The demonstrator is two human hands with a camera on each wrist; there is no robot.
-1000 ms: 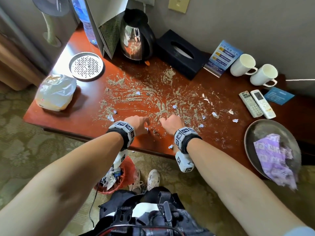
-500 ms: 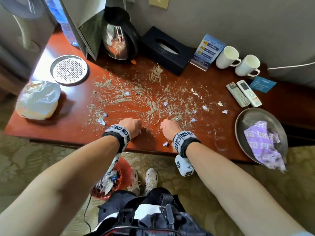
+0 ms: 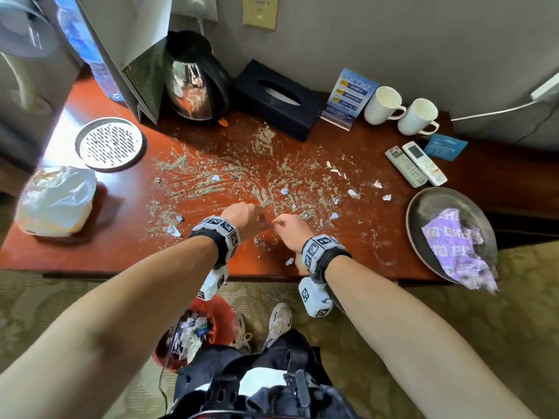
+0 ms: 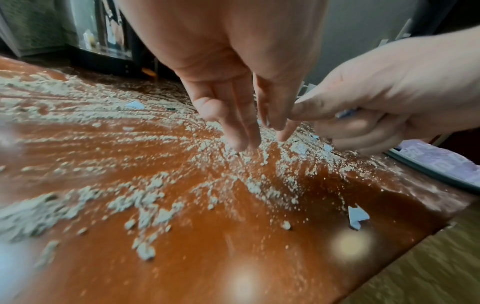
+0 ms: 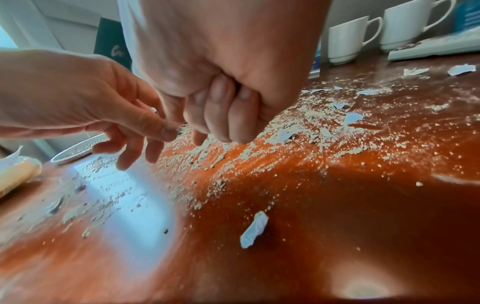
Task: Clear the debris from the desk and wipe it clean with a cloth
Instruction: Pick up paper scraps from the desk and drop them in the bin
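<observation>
Debris lay across frame centre on desk | left hand fingers loose, extended downward | right hand curled, pinching paper scraps | risk: loose grip spills scraps; sweeping pushes grit over lower edge.

The front strip of the surface lies open between a plastic bag at the left and a metal dish holding a purple cloth at the right. Along the wall a kettle, tissue box, two mugs and two remote controls bound the rear. Grit and paper scraps lie flat across the middle; the left hand and right hand meet above it.
</observation>
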